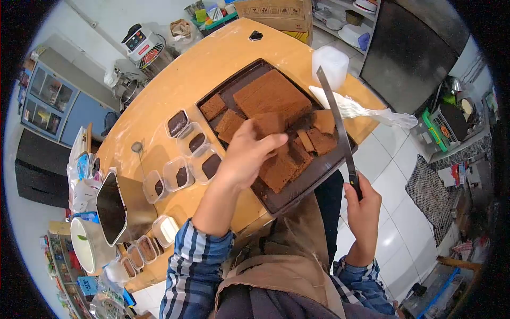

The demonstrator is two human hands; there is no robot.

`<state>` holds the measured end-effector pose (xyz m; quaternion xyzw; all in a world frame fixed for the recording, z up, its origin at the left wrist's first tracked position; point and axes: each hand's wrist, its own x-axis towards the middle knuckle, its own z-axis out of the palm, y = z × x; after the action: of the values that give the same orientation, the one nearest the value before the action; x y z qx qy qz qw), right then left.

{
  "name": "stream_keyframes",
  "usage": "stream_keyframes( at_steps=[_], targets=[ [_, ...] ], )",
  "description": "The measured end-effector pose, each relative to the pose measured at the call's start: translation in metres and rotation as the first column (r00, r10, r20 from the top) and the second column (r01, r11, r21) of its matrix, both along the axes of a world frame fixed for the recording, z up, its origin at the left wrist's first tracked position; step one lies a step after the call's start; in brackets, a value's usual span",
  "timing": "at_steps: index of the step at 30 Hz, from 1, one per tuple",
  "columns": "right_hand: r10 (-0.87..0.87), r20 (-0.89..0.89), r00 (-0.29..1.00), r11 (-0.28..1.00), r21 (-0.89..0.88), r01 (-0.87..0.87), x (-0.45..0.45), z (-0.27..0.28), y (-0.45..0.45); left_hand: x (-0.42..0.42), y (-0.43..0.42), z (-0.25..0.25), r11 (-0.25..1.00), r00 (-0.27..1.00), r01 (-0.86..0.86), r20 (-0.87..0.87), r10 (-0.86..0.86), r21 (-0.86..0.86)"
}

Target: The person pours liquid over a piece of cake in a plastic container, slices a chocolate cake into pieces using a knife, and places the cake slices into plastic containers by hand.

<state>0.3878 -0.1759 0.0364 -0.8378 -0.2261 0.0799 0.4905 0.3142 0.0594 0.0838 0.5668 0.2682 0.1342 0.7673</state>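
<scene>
My right hand (364, 207) is wrapped round the black handle of a long serrated knife (340, 119), its blade pointing up and away over the tray's right edge. Over the dark baking tray (281, 199), my left hand (244, 157) has its thumb and fingers around a slightly blurred piece of chocolate cake (269, 123). A large uncut slab of chocolate cake (272, 97) lies at the tray's far side. Smaller cake pieces (279, 171) lie loose around my left hand, some leaning on each other. The fingertips are partly hidden behind the piece.
Left of the tray stand several clear plastic cups (178, 174) with dark filling. Further left are a tall metal container (135, 204), a white tub (87, 247) and filled small boxes (146, 249). A piping bag (366, 109) and white container (330, 64) sit at the table's right edge.
</scene>
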Motion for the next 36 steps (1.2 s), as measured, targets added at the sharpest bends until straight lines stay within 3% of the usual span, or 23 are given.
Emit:
stream_keyframes(
  at_steps=[3, 6, 7, 16, 19, 22, 26, 30, 32, 36],
  targets=[
    [-0.01, 0.044, 0.999, 0.997, -0.082, 0.014, 0.004, 0.0, -0.001, -0.028, 0.009, -0.009, 0.983, 0.998, -0.058, -0.018, 0.062, 0.176],
    [0.013, 0.095, 0.995, 0.989, -0.146, 0.001, 0.008, -0.002, -0.001, -0.051, 0.007, -0.022, 0.976, 0.992, -0.115, 0.076, 0.102, 0.187],
    [0.024, 0.102, 0.995, 0.988, -0.155, -0.008, 0.009, -0.001, 0.001, -0.057, 0.002, -0.017, 0.975, 0.99, -0.131, -0.02, 0.136, 0.18],
    [0.043, 0.324, 0.945, 0.993, -0.121, -0.004, 0.015, 0.001, 0.011, -0.087, -0.018, -0.021, 0.969, 0.974, -0.186, -0.095, 0.203, 0.164],
    [0.068, 0.372, 0.926, 0.99, -0.138, -0.017, 0.024, 0.003, 0.017, -0.097, -0.017, -0.026, 0.958, 0.976, -0.154, -0.116, 0.186, 0.24],
    [0.088, 0.274, 0.958, 0.981, -0.191, -0.036, 0.031, 0.032, 0.032, -0.103, -0.021, -0.023, 0.937, 0.971, -0.206, -0.063, 0.232, 0.284],
    [0.183, 0.561, 0.808, 0.972, -0.228, -0.062, 0.066, 0.041, 0.061, -0.121, -0.024, -0.025, 0.939, 0.958, -0.285, 0.095, 0.271, 0.192],
    [0.35, 0.512, 0.785, 0.903, -0.408, -0.136, 0.106, 0.05, 0.11, -0.144, -0.025, -0.027, 0.913, 0.92, -0.387, 0.13, 0.371, 0.133],
    [0.387, 0.398, 0.831, 0.827, -0.549, -0.122, 0.126, 0.052, 0.148, -0.154, -0.027, -0.028, 0.896, 0.902, -0.425, 0.139, 0.409, 0.127],
    [0.362, 0.364, 0.858, 0.833, -0.539, -0.122, 0.145, 0.042, 0.21, -0.172, -0.031, -0.029, 0.872, 0.877, -0.475, 0.148, 0.457, 0.117]
  ],
)
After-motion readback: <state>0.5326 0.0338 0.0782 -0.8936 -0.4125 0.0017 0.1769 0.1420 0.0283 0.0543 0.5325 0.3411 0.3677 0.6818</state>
